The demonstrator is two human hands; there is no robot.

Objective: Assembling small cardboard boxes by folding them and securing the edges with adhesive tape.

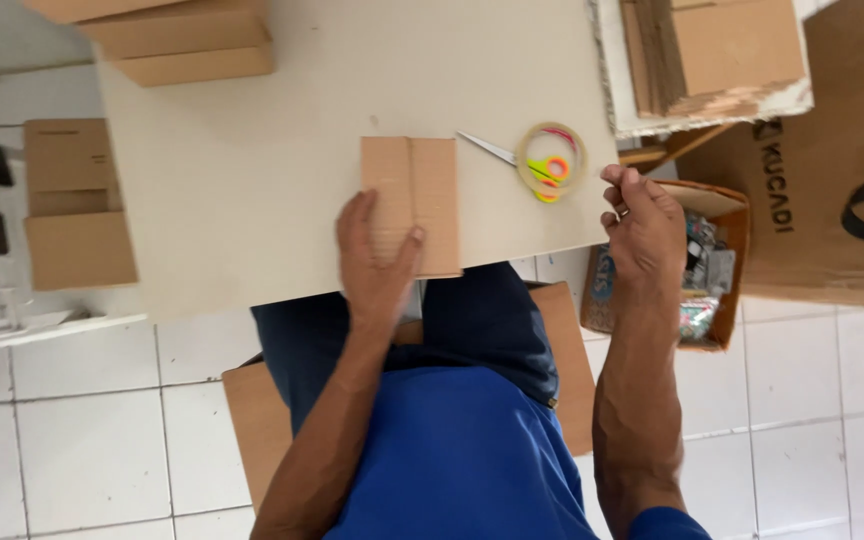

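A small flat folded cardboard box (422,185) lies at the near edge of a pale table (252,170). My left hand (374,265) rests flat on its lower left part, fingers spread, pressing it down. My right hand (642,225) hovers at the table's right edge, fingers curled loosely, just below and to the right of a roll of clear tape (552,160). Scissors (522,160) with yellow and pink handles lie partly inside the tape roll, blade pointing left. Whether the right hand pinches a tape end, I cannot tell.
Stacks of flat cardboard (177,45) sit at the table's far left, more (722,50) on a surface at far right. Folded boxes (72,200) stand on the left. An open carton of small items (702,270) and a brown bag (832,180) sit on the tiled floor to the right.
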